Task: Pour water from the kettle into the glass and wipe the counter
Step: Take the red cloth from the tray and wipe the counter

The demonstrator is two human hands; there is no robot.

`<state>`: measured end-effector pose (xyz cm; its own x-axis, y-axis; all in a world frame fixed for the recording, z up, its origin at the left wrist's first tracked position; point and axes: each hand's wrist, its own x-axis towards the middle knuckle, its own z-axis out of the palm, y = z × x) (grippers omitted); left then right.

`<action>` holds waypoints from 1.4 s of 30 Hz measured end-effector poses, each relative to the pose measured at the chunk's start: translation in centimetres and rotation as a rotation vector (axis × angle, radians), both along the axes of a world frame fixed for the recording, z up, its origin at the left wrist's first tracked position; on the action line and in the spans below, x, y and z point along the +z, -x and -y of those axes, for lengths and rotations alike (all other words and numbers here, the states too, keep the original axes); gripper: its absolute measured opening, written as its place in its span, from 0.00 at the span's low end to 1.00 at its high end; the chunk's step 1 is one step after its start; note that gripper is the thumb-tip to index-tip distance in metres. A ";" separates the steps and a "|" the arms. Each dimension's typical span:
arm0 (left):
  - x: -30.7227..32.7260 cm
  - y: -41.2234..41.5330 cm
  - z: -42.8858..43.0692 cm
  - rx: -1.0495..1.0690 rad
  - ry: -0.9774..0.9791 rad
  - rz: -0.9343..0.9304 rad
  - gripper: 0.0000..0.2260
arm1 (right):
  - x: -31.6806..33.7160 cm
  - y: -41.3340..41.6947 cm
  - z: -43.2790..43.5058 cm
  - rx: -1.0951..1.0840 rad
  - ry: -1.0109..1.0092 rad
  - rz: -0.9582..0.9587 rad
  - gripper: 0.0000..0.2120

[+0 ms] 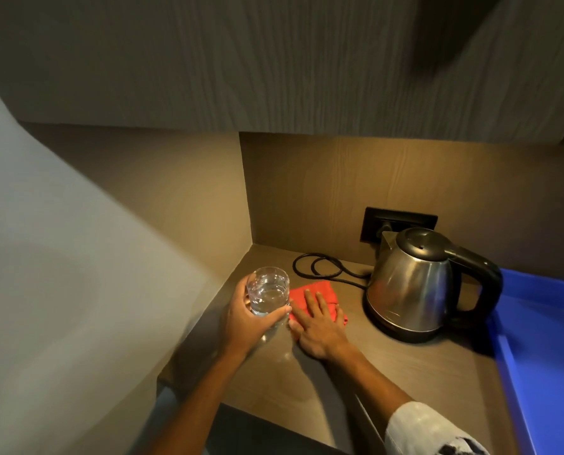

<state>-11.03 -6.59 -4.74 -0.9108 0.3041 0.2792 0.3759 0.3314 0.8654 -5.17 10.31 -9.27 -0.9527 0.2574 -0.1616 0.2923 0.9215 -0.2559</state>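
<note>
A clear glass (pixel 268 290) holding water is lifted just above the brown counter (pixel 389 372) near its left edge, with my left hand (pixel 246 323) wrapped around it. Right beside it a red cloth (pixel 310 292) lies flat on the counter, and my right hand (pixel 320 323) presses down on it with fingers spread. The steel kettle (pixel 412 284) with a black lid and handle stands upright on its base to the right, apart from both hands.
A black cord (pixel 320 269) loops on the counter from the kettle to a wall socket (pixel 398 221). A blue tray (pixel 543 339) fills the right side. Walls close the nook at the left and back, a cabinet hangs overhead.
</note>
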 end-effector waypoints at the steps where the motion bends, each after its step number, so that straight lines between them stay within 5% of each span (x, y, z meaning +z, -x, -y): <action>1: 0.0 0.1 0.2 0.005 -0.013 -0.007 0.46 | -0.1 -0.9 1.3 0.070 -0.012 -0.016 0.27; 7: -0.5 0.8 0.3 -0.024 -0.051 -0.001 0.40 | -0.6 -9.2 6.6 0.299 -0.013 -0.104 0.25; 22: -2.7 -2.2 -3.6 -0.175 -0.013 0.121 0.45 | -1.0 -12.5 0.9 -0.343 -0.095 -0.138 0.26; 42: -2.9 1.7 -9.9 -0.306 0.049 0.156 0.44 | -1.3 -16.7 2.0 -0.354 -0.078 -0.053 0.29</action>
